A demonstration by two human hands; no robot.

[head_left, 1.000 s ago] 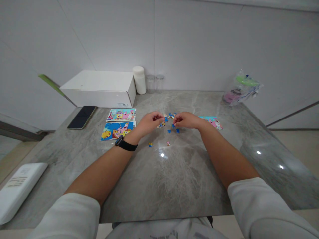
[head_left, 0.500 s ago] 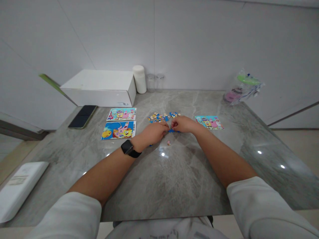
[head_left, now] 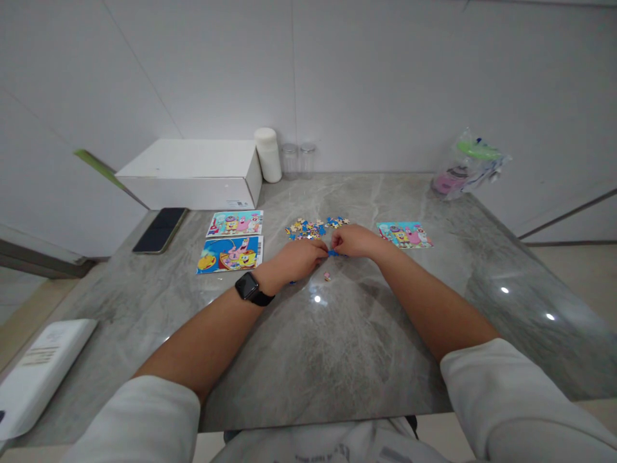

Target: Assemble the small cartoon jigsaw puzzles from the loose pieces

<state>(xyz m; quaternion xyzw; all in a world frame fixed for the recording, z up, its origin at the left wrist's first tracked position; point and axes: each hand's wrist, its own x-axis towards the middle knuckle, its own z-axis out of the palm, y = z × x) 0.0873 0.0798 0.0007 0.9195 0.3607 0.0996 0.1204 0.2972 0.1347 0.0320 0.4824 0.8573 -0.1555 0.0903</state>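
My left hand (head_left: 299,257) and my right hand (head_left: 351,240) meet fingertip to fingertip over the grey marble table (head_left: 337,334). Between them they pinch small blue puzzle pieces (head_left: 332,253), pressed low against the tabletop. A black watch (head_left: 250,287) is on my left wrist. Just beyond the hands lies a loose heap of puzzle pieces (head_left: 313,227). One stray piece (head_left: 326,276) rests on the table right below the hands.
Two cartoon picture cards (head_left: 231,242) lie to the left, a third card (head_left: 403,234) to the right. A dark phone (head_left: 160,229), a white box (head_left: 193,173), a white jar (head_left: 268,154), two clear jars (head_left: 299,159) and a plastic bag (head_left: 470,167) sit farther off. A white device (head_left: 41,370) is at near left.
Both hands drew back from the heap toward me and came together over the blue pieces, uncovering the heap and the right card. Since half a second ago they have held almost still.
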